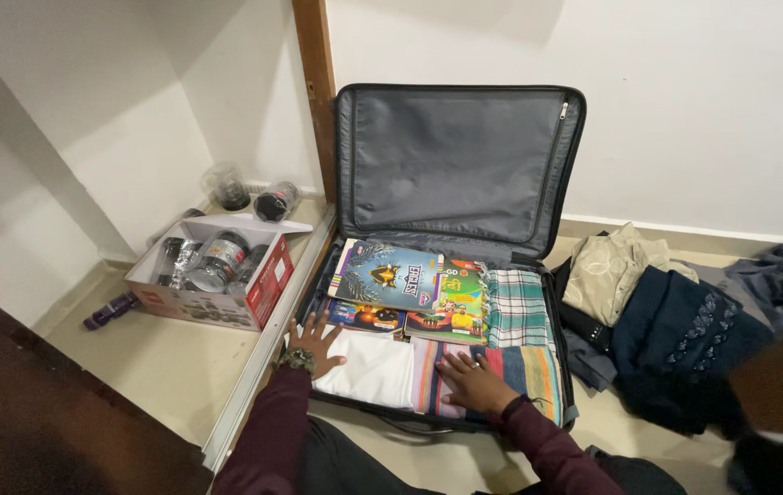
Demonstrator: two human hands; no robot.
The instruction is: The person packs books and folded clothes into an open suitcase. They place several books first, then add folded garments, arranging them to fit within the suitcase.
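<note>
Suitcase (458, 151) lies open on the floor, lid against the wall, packing step looks underway. Left hand (311, 342) rests spread flat on white folded cloth (369, 368); right hand (469, 380) pressed open on striped cloth (520, 367), gripping nothing (books (391, 275) behind). Next probably calls for flattening.

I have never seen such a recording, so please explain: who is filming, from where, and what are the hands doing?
There is one picture, taken by a camera worn on a person's head, looking down. No machine is here, only two bare hands. The left hand lies flat on a folded white cloth; the right hand presses on a striped cloth. Neither holds anything. Both cloths lie in an open grey suitcase on the floor, with colourful books and a checked cloth. Left stands a cardboard box of jars; right lies a pile of clothes.
</note>
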